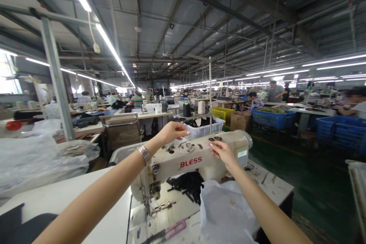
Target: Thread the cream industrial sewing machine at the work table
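My left hand [173,132], a metal watch on its wrist, is raised over the top of a cream sewing machine [171,167] marked BLESS. Its fingers are curled together, and what they pinch is too fine to make out. Near the machine's right end, my right hand [222,153] also has thumb and fingertips pressed together, just in front of the top edge. Any thread between the hands is too thin to see. Behind the machine a black thread cone [187,109] and a pale thread cone [201,107] stand by an upright pole [211,91].
Under the machine arm lie black fabric pieces [188,185] and a white bag [225,209]. Pink-handled scissors [175,229] rest on the table in front. Clear plastic [40,156] is heaped at left. Blue crates [273,118] stand at right, with people working farther back.
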The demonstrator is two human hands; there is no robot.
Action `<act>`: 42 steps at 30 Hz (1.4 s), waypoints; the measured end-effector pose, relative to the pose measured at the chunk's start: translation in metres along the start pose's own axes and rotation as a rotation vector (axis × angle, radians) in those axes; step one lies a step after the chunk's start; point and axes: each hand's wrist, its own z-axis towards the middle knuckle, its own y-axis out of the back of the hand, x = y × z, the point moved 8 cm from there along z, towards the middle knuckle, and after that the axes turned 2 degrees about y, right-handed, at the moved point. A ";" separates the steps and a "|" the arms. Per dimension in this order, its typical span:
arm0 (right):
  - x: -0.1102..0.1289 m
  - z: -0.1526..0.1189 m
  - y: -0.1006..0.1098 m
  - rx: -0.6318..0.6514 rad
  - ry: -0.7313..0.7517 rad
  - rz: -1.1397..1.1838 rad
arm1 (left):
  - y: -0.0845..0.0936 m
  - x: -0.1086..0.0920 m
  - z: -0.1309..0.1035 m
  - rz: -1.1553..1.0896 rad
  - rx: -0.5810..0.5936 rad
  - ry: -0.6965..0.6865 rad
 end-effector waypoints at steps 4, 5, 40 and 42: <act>-0.003 0.011 0.013 -0.021 0.055 -0.129 | 0.002 0.015 -0.005 0.173 -0.008 0.010; -0.002 0.013 0.015 -0.023 0.078 -0.167 | 0.002 0.017 -0.005 0.227 -0.019 0.007; 0.003 0.018 0.032 -0.021 0.307 -0.462 | -0.024 0.029 0.016 0.673 -0.042 0.042; 0.002 0.018 0.032 -0.015 0.298 -0.436 | -0.025 0.029 0.016 0.679 -0.032 0.036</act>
